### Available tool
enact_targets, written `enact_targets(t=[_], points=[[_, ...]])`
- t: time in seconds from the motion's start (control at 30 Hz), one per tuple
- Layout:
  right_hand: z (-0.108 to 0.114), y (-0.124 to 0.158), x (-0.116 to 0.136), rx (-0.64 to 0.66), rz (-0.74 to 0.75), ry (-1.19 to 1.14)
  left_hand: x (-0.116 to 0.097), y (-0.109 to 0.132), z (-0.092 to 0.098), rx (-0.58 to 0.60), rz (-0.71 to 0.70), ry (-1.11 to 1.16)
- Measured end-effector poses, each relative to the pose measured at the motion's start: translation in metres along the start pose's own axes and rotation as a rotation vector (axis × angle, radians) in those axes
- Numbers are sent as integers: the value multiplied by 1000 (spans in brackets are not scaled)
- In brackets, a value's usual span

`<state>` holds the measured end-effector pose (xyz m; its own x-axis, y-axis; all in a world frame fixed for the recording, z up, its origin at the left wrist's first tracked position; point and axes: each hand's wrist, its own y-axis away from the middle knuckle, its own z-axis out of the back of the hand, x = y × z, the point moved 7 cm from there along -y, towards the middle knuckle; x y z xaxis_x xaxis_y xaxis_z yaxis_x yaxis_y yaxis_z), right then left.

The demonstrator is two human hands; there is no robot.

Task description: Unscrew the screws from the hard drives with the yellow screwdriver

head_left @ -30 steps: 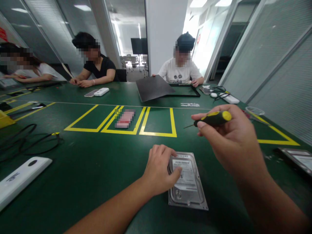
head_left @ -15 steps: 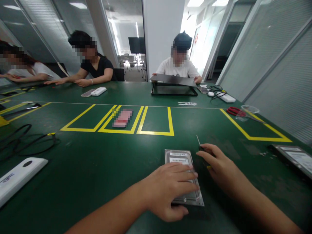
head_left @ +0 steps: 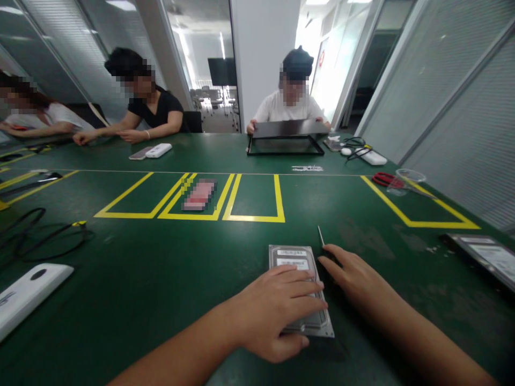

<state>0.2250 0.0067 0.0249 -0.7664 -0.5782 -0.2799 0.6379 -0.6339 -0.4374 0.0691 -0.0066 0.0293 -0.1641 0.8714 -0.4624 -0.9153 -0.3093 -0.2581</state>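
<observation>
A silver hard drive (head_left: 292, 255) with white printed labels lies flat on the green table in front of me. My left hand (head_left: 284, 308) holds it from above, fingers laid across its top to the right edge and the thumb by its near edge. Just right of the drive, my right hand (head_left: 348, 271) is closed around a screwdriver (head_left: 321, 236). Its thin metal shaft sticks out past my fingertips, pointing away from me and upward. The handle is hidden inside the hand, and the shaft is apart from the drive.
Another hard drive (head_left: 488, 262) lies at the right edge, with small loose pieces (head_left: 432, 249) nearby. Red-handled scissors (head_left: 384, 180) and a clear plastic cup (head_left: 406, 179) are farther back. At left are a white device (head_left: 36, 295) and black cable (head_left: 48, 252). Across the table, a person holds a dark panel (head_left: 289, 127).
My right hand has shifted slightly left, nearer the drive, with the screwdriver turned a little. My left hand stays on the drive. Across the table, the dark panel has been levelled.
</observation>
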Motion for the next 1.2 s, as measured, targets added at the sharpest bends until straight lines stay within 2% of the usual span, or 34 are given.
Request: enact_targets(t=[0.47, 0.67, 1.2], points=[[-7, 8, -9, 150, -135, -8, 2, -1, 0, -5, 0, -26], [-7, 9, -12, 144, -106, -23, 2, -1, 0, -10, 1, -26], [-19, 13, -23, 185, -157, -17, 3, -1, 2, -3, 5, -33]])
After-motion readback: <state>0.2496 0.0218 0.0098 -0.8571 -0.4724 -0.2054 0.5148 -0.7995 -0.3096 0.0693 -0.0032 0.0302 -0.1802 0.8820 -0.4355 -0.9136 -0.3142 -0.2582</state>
